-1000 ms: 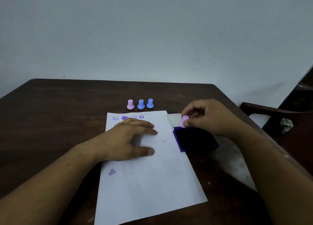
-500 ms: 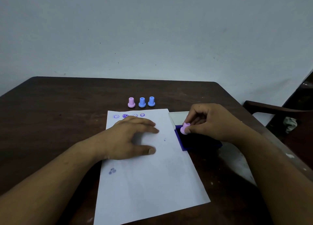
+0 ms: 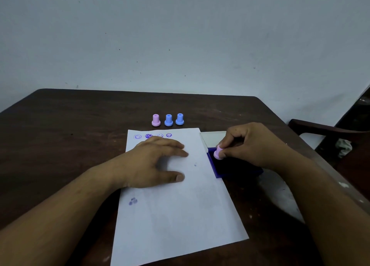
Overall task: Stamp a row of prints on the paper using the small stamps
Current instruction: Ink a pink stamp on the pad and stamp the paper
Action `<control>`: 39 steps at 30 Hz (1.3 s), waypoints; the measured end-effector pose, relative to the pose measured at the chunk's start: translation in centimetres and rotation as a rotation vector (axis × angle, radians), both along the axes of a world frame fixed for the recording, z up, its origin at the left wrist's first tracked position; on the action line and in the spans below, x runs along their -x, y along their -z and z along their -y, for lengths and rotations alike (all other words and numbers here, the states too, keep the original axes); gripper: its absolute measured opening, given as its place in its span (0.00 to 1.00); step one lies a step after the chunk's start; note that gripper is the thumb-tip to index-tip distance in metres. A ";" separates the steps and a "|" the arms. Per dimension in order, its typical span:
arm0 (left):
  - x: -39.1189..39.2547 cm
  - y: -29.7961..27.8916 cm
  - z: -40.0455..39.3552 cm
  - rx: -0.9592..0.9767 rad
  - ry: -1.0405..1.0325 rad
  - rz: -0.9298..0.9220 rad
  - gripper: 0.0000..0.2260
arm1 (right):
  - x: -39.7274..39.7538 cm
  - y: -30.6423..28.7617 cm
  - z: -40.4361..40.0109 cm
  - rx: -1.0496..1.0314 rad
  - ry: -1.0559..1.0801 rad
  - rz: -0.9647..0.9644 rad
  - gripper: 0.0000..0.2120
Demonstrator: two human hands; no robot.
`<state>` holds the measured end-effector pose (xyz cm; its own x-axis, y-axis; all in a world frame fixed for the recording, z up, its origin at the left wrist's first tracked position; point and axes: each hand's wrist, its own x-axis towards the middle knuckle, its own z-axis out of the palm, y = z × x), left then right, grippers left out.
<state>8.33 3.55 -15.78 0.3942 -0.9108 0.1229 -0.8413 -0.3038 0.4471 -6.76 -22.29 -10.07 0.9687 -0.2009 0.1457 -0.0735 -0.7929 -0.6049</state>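
Four prints (image 3: 153, 135) already line the top of the paper (image 3: 176, 215), so the row is begun with room to its right. The right hand (image 3: 250, 145) pinches a pink stamp (image 3: 217, 153) on the ink pad (image 3: 236, 165), apparently inking it. The left hand (image 3: 154, 161) lies flat on the sheet, while three stamps (image 3: 168, 119) stand beyond it.

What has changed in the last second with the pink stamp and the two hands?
The right hand, pinching the pink stamp, came down from just over the far edge of the ink pad and now holds the stamp against the pad's surface. Its grip did not change. The left hand stayed flat on the paper, and the three stamps behind the paper did not move.
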 end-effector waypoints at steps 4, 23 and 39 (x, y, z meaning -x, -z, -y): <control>0.0 0.0 0.0 0.003 0.003 0.003 0.30 | 0.0 -0.1 0.0 -0.001 -0.001 -0.023 0.07; 0.4 -0.3 -0.1 -0.010 -0.006 -0.002 0.31 | 0.0 -0.1 0.0 0.053 -0.011 -0.026 0.07; 0.7 -0.8 -0.2 -0.021 -0.018 0.026 0.27 | -0.1 -0.7 0.3 0.115 -0.063 0.039 0.07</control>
<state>7.66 3.77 -15.02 0.4071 -0.9062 0.1139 -0.8471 -0.3280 0.4182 -6.65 -22.55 -9.34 0.9720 -0.1200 0.2021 0.0000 -0.8597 -0.5107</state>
